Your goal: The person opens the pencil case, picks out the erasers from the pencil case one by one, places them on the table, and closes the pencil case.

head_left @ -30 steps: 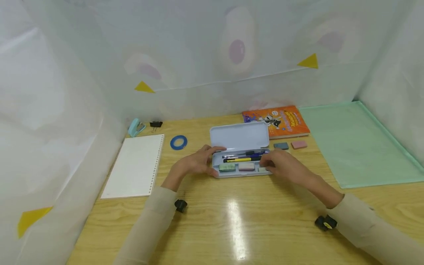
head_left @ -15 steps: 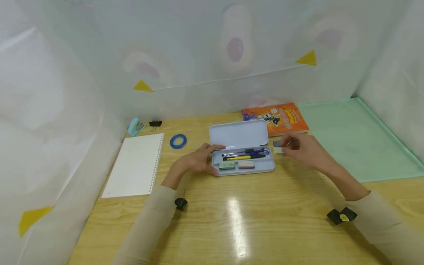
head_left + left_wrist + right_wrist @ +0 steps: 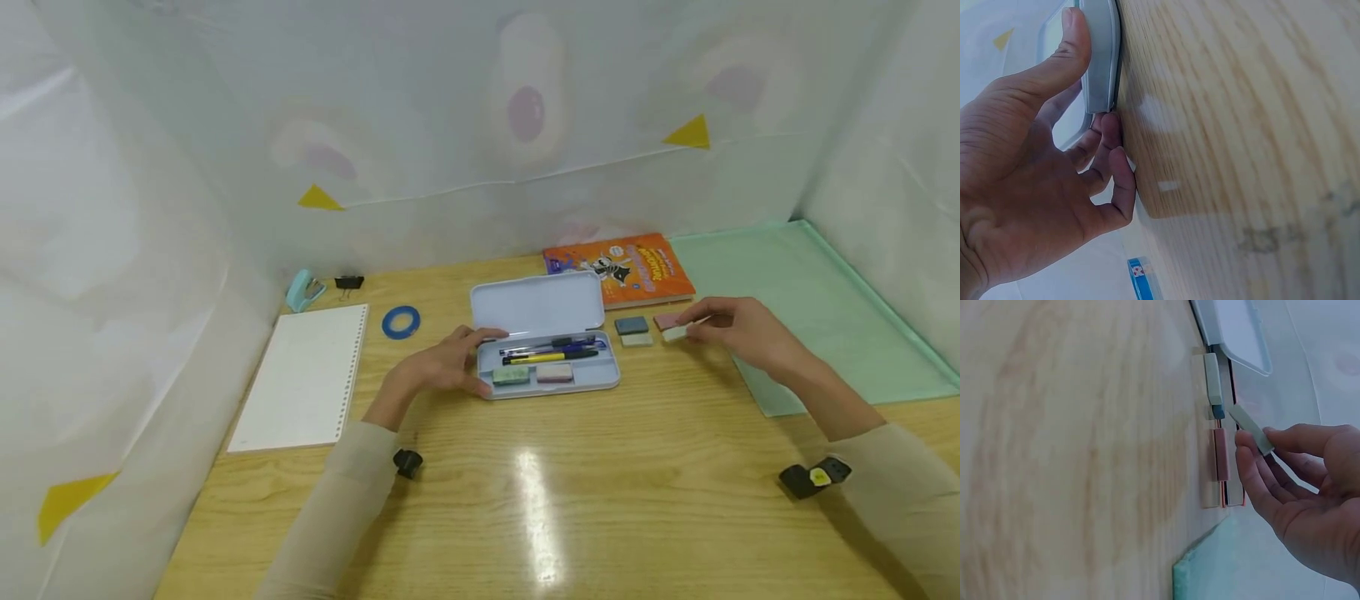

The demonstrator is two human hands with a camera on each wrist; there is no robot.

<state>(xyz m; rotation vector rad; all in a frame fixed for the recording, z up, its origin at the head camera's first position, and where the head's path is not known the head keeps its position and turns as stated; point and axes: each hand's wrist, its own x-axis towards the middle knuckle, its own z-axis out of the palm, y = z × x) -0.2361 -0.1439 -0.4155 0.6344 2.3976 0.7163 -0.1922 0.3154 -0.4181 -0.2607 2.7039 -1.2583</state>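
Note:
My left hand (image 3: 438, 364) holds the left end of an open pale blue pencil case (image 3: 536, 304), thumb on the near side and fingers behind. In the case lie several pens (image 3: 551, 357), a green eraser (image 3: 511, 376) and a whitish eraser (image 3: 555, 372). To its right, my right hand (image 3: 757, 333) pinches a pale eraser (image 3: 1252, 430) between thumb and fingertips, close over the table in front of a pink eraser (image 3: 1221, 456). Another pale eraser (image 3: 637, 340) lies before a blue-grey eraser (image 3: 632, 325).
An orange book (image 3: 645, 271) lies behind the case lid. A green translucent mat (image 3: 817, 308) covers the right side. On the left are a white notebook (image 3: 300, 379), blue tape roll (image 3: 401, 322), teal stapler (image 3: 303, 291) and black binder clip (image 3: 349, 283).
My right hand has moved right from the case, past the blue-grey eraser, to the pink one. One pale eraser now lies by the blue-grey one. My left hand stays on the case.

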